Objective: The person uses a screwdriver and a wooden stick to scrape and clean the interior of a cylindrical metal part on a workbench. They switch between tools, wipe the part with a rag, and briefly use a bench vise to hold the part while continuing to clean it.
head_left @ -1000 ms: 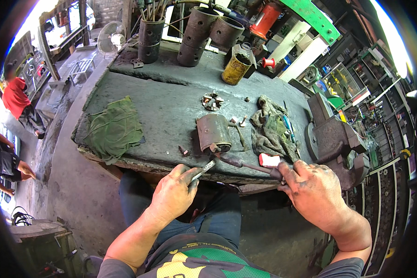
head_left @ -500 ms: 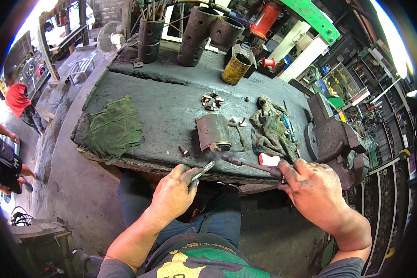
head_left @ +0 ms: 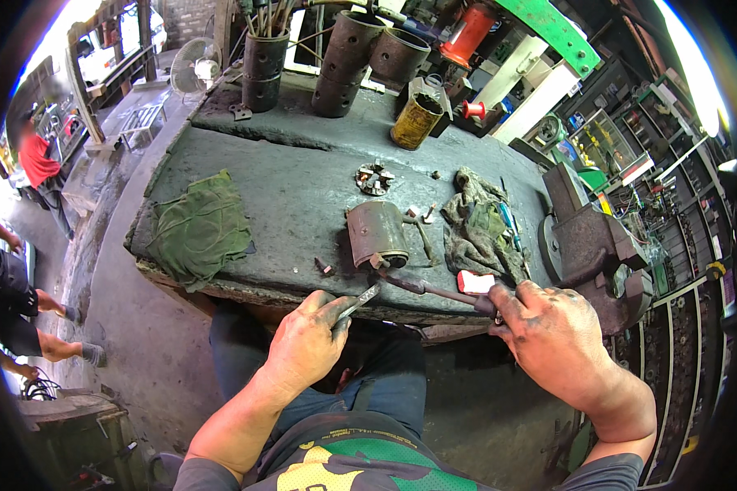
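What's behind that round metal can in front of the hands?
Behind the metal can, farther across the dark bench, lies a small, chunky round part. The can covers the spot right under it, so I can't tell what's there.

A dull brown-grey cylinder [head_left: 375,231] shows its dark end toward six o'clock. Below it, a pale, flat metal strip [head_left: 360,300] slants toward one o'clock. The dark, slim iron [head_left: 449,295] points toward ten o'clock, tip near the cylinder.
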Demonstrator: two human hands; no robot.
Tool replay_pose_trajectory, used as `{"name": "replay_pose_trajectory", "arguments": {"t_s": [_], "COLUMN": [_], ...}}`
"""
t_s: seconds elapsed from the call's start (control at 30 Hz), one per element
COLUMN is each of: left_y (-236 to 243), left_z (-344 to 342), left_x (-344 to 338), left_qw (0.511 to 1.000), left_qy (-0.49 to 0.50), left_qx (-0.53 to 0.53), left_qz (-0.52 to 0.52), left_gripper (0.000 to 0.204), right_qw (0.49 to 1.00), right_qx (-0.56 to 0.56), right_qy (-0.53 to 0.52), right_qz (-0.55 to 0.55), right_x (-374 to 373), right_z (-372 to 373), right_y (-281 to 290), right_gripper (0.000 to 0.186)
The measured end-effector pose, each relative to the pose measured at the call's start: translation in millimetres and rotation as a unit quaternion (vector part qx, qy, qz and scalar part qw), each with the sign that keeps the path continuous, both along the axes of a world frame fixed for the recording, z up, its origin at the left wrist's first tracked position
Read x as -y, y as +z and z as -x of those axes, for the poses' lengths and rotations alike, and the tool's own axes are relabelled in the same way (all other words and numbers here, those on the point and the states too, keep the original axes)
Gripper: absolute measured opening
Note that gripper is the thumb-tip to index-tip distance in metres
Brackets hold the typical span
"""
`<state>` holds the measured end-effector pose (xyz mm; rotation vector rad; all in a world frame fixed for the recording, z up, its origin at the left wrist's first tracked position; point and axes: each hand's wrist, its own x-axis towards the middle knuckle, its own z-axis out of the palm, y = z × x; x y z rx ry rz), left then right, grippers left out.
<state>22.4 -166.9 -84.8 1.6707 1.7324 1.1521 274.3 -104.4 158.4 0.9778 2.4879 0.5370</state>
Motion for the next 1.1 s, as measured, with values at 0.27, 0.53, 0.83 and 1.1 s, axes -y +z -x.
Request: {"name": "replay_pose_trajectory", "arguments": {"t_s": [0.27,0.53,0.83,1.1], "left_y": [-0.2,2.7,0.7,-1.2], "left_z": [-0.3,-1.3,-0.6,-0.9], "left_x": [-1.1,-1.0,-0.8,-2.2], "left_qw": [1.0,1.0,1.0,1.0], "left_qy": [-0.001,-0.001,0.004,-0.006], "left_qx": [-0.002,0.013,0.006,0.012], "left_qz": [0.0,0.0,-0.002,-0.018], "left_gripper": [0.034,0.033,0.033,0.033], "right_qw": [1.0,0.999,0.999,0.999], "right_qx": [-0.005,-0.04,-0.038,-0.033], "right_qy": [-0.006,-0.027,-0.019,-0.024], "right_qz": [0.001,0.002,0.019,0.011], "right_x": [0.1,3.4,-1.0,-0.1], "right_z": [-3.2,-8.5,-3.2,-4.2], "right_y": [1.8,4.2,-1.6,1.2], "right_gripper": [0.04,0.04,0.038,0.036]}}
